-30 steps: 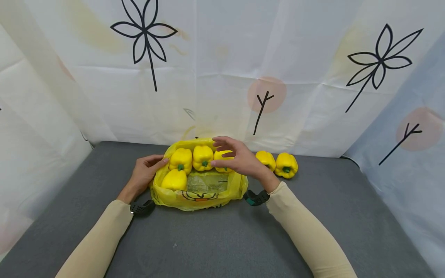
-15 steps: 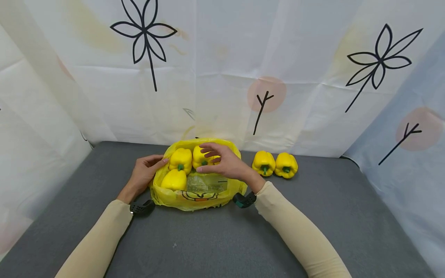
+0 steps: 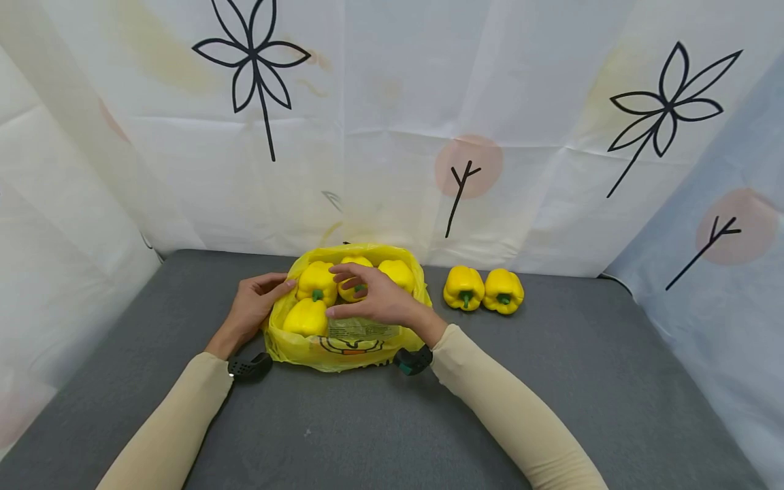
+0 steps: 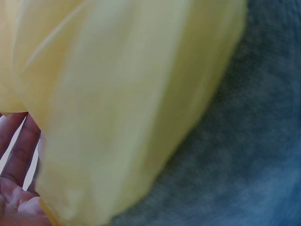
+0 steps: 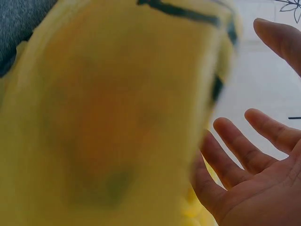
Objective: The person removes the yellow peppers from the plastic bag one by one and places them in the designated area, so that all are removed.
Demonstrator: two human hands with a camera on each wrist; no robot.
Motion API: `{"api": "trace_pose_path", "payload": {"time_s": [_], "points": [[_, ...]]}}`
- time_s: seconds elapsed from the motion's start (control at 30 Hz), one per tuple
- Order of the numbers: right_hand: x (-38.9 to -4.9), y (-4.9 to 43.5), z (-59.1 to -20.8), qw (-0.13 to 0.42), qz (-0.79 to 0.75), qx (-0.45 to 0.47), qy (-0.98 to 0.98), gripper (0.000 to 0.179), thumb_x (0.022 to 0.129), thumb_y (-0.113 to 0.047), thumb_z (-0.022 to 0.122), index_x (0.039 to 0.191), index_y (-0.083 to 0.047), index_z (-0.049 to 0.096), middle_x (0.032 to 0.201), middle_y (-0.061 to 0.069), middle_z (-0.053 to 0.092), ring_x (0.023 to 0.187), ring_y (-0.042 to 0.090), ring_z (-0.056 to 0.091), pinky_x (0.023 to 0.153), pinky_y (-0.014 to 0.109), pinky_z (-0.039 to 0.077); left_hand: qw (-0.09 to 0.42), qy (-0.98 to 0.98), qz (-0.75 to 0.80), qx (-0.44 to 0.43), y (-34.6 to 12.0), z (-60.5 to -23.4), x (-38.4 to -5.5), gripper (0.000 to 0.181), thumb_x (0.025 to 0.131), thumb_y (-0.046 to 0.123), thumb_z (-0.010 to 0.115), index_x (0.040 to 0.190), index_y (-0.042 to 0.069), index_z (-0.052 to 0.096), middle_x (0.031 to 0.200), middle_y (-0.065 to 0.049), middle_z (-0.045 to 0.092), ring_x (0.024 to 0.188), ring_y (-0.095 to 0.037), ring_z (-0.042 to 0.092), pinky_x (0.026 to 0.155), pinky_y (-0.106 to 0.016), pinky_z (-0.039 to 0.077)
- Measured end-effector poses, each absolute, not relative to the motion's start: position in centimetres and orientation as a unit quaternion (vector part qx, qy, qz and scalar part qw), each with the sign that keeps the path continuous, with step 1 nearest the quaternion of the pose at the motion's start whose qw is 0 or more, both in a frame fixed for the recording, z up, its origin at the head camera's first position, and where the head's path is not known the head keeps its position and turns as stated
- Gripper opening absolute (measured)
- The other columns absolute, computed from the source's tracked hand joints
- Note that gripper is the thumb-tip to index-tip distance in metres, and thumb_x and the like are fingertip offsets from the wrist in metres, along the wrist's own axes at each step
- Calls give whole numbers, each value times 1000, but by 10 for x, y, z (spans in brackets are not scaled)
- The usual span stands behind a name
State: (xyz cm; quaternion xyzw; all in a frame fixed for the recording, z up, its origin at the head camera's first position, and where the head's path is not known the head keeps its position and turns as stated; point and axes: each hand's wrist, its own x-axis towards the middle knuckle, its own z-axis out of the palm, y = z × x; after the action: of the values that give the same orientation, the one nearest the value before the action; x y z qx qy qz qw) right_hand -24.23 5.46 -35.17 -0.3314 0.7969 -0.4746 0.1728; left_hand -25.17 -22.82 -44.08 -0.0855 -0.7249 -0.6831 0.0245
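Note:
A yellow plastic bag [image 3: 349,357] lies on the table with its mouth spread wide, holding several yellow bell peppers [image 3: 316,279]. At its left side my left hand [image 3: 254,303] holds the rim, thumb over the edge; the left wrist view shows fingers [image 4: 21,155] partly behind the plastic. My right hand [image 3: 376,299] hovers over the bag's mouth with spread fingers and nothing in them. It hides part of the back middle pepper [image 3: 354,261]. Another pepper [image 3: 398,273] sits at the back right inside, and one [image 3: 305,318] at the front left.
Two more yellow bell peppers [image 3: 463,287] stand side by side on the grey table [image 3: 343,435], right of the bag. A white printed cloth [image 3: 392,102] hangs directly behind the table and along both sides.
My right hand has moved left across the bag's mouth, uncovering the back right pepper and the two outside. My left hand has stayed at the rim.

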Motion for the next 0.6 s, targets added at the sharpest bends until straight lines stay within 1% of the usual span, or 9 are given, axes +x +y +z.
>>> {"api": "trace_pose_path", "payload": {"time_s": [0.17, 0.43, 0.5, 0.6], "points": [[-239, 49, -355, 176, -473, -332, 797, 69, 94, -24, 76, 152, -5, 44, 145, 15, 52, 131, 36, 51, 108, 48, 45, 25, -722, -686, -90, -229, -440, -251, 42, 100, 18, 68, 129, -12, 63, 104, 7, 72, 90, -10, 69, 77, -24, 60], [-236, 41, -362, 182, -466, -329, 801, 71, 92, -26, 79, 152, -9, 45, 143, 15, 53, 130, 34, 53, 107, 47, 46, 26, -728, -679, -91, -229, -440, -252, 43, 100, 20, 68, 129, -11, 63, 103, 7, 72, 90, -11, 69, 77, -24, 60], [-236, 39, -364, 181, -466, -329, 802, 72, 92, -27, 79, 152, -9, 45, 143, 15, 53, 130, 34, 53, 106, 46, 47, 25, -728, -679, -90, -229, -441, -252, 43, 100, 20, 68, 129, -11, 63, 103, 7, 72, 90, -11, 69, 77, -24, 60], [-234, 37, -366, 180, -463, -325, 805, 72, 92, -29, 79, 152, -9, 45, 143, 14, 53, 129, 32, 53, 104, 39, 49, 26, -727, -680, -92, -229, -441, -251, 43, 100, 20, 68, 129, -12, 62, 103, 7, 72, 89, -11, 69, 76, -25, 60]]}}
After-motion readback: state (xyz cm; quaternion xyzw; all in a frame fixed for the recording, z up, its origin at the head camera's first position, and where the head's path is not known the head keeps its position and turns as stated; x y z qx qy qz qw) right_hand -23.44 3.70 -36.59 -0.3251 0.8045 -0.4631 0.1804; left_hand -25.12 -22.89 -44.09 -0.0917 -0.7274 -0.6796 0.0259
